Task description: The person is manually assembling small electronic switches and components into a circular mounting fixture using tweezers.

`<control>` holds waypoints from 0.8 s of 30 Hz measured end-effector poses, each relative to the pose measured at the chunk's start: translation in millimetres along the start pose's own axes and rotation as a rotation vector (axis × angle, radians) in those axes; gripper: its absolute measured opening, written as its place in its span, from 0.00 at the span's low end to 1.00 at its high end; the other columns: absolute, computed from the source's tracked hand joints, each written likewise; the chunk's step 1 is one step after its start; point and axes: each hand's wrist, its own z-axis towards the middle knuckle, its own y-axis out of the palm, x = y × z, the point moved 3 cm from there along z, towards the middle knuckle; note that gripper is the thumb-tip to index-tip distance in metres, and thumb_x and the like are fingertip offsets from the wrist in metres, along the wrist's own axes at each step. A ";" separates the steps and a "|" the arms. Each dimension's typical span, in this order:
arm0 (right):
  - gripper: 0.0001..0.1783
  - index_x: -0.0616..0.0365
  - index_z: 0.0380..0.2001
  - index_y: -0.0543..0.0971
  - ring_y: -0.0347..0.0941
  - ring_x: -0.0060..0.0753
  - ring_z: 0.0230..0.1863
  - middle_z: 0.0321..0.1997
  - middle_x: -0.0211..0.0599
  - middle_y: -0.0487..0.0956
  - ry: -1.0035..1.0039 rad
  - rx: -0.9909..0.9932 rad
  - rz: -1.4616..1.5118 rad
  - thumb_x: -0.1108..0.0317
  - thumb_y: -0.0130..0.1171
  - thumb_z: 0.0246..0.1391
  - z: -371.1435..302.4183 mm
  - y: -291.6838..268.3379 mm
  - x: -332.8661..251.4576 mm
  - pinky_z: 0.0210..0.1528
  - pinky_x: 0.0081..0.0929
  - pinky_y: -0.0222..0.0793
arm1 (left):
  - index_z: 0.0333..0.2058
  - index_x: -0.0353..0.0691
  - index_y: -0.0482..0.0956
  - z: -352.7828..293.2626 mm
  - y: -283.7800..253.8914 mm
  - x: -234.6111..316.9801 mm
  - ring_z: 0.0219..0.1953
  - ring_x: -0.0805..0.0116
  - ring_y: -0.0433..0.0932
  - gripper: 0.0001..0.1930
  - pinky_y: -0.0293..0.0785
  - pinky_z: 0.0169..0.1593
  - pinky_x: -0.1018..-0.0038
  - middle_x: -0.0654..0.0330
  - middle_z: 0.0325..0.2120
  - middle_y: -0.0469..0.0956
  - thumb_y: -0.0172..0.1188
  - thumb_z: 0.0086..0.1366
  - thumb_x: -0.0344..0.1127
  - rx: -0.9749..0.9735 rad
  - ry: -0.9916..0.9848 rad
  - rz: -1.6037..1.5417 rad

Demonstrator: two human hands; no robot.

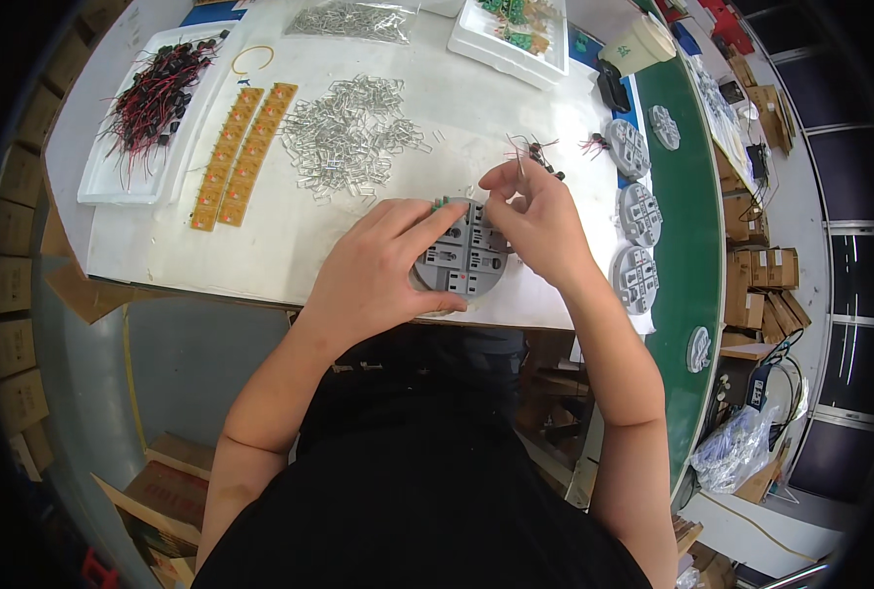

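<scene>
A round grey plastic housing point(473, 257) with several slots and small metal parts lies at the table's near edge. My left hand point(370, 267) grips it from the left, thumb at the near rim and fingers over the far rim, where a bit of green shows. Over its far right part, my right hand point(547, 224) is closed in a pinch. A thin shiny piece shows at those fingertips, too small to name. Just beyond that hand lie a few black parts with red and black wires point(535, 154). Left of them spreads a heap of bent metal clips point(344, 137).
A white tray point(91, 182) of wired black parts and two orange circuit-board strips point(229, 157) are at the left. Behind are a bag of clips point(349, 22) and a white foam box point(506, 57). More grey housings point(639, 216) line the right, beside a green surface point(675, 285).
</scene>
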 end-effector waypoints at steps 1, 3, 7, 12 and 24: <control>0.12 0.65 0.47 0.78 0.74 0.16 0.29 0.36 0.29 0.78 -0.007 0.002 -0.023 0.75 0.61 0.60 0.2 0.4 -0.3 0.31 0.20 0.69 | 0.66 0.43 0.76 0.1 0.1 0.0 0.55 0.55 0.77 0.48 0.76 0.60 0.60 0.57 0.52 0.78 0.84 0.44 0.46 0.001 0.003 -0.001; 0.12 0.65 0.46 0.78 0.73 0.16 0.29 0.36 0.29 0.78 -0.013 0.004 -0.048 0.75 0.61 0.60 0.3 1.1 0.3 0.30 0.19 0.68 | 0.66 0.43 0.76 0.1 0.2 0.0 0.55 0.54 0.77 0.48 0.76 0.60 0.60 0.57 0.52 0.78 0.84 0.44 0.46 -0.002 0.003 -0.002; 0.12 0.64 0.47 0.78 0.72 0.16 0.27 0.36 0.29 0.78 -0.027 0.067 0.001 0.75 0.62 0.60 0.0 1.2 2.1 0.29 0.20 0.67 | 0.66 0.43 0.76 -0.5 0.4 -0.6 0.55 0.54 0.77 0.48 0.76 0.60 0.60 0.57 0.52 0.78 0.83 0.44 0.47 -0.003 0.006 -0.003; 0.13 0.65 0.46 0.79 0.72 0.16 0.27 0.36 0.29 0.78 0.001 0.024 -0.078 0.74 0.63 0.59 -2.3 3.3 -1.8 0.29 0.20 0.67 | 0.66 0.46 0.77 -1.2 2.2 -1.9 0.55 0.54 0.78 0.49 0.76 0.59 0.61 0.57 0.53 0.78 0.84 0.42 0.48 0.006 0.004 -0.015; 0.14 0.59 0.44 0.86 0.75 0.21 0.23 0.43 0.32 0.82 -0.479 0.090 -0.445 0.71 0.76 0.53 -33.2 -9.0 0.0 0.26 0.24 0.70 | 0.67 0.47 0.77 -1.8 0.7 -4.6 0.55 0.54 0.77 0.49 0.76 0.59 0.61 0.56 0.54 0.78 0.84 0.42 0.49 -0.015 -0.004 -0.014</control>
